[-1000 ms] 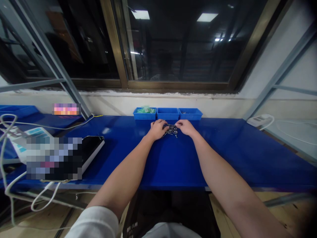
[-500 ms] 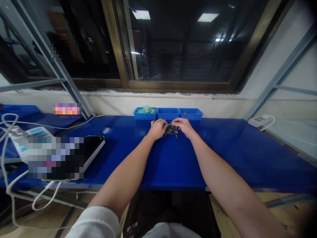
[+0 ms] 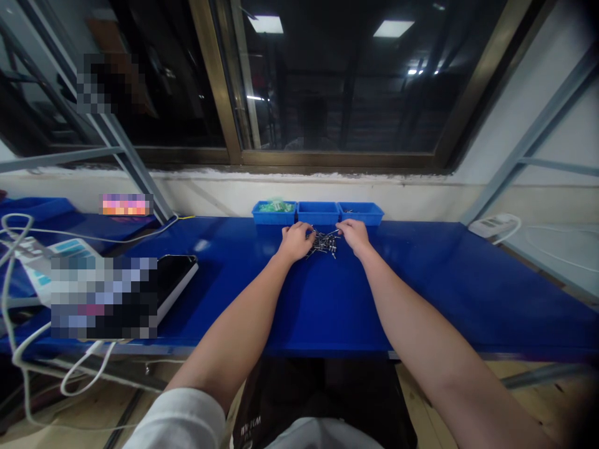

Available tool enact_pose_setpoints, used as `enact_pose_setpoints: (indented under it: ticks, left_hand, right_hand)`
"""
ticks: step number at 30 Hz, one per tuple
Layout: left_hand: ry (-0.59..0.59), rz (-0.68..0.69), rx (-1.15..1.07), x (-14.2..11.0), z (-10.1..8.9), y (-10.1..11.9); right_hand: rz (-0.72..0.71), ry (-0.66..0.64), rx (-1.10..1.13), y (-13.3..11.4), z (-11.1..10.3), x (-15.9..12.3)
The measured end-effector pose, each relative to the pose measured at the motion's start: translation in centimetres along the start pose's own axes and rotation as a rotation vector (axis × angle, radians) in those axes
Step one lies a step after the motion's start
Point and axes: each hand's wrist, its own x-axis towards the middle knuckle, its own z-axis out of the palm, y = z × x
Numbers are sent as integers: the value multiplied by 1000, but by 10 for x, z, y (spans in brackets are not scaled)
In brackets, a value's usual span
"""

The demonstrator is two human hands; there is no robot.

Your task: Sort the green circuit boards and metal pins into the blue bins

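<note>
A small heap of thin black and silver metal pins (image 3: 324, 242), like screws or rivets, lies on the blue table before me. My left hand (image 3: 296, 241) is at the heap's left side, its fingers curled and pinched together; what they hold is too small to make out. On the other side, my right hand (image 3: 354, 235) closes thumb and fingertips on the end of one slim silver pin (image 3: 332, 232), which points left over the heap.
Behind the heap stand three blue bins: the left bin (image 3: 274, 218) has green-white packets, the middle bin (image 3: 318, 216) shows bare walls, the right bin (image 3: 360, 216) a few small metal parts. A black-topped device (image 3: 180, 269) and white cables (image 3: 19, 362) are at left; a power strip (image 3: 491, 225) at right.
My right hand has drawn slightly to the right, away from my left hand, with the slim pin in its fingers. My left hand stays almost in place beside the heap.
</note>
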Motion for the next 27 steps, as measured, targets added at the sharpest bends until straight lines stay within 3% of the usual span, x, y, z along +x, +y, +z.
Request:
enact_pose_setpoints:
  ticks: [5,10,14,18,21,27]
  left_hand:
    - [-5,16,7,1,1,-2]
    - [3,2,9,1,3,-3]
    - [24,3,5,1,2,-2]
    - [-7,-21,28,3,-4,-2]
    - [-103,-13,2,6,-13,-3]
    - [-402,-10,0,8,-34,-1]
  right_hand:
    - [24,76,142,3,-6,9]
    - [70,7,393,6,-11,12]
    - [142,19,339,6,-11,8]
    - [96,3,220,8,-6,8]
    - [53,-18,109,13,-2,9]
    - [-35,-82,-25,11,0,5]
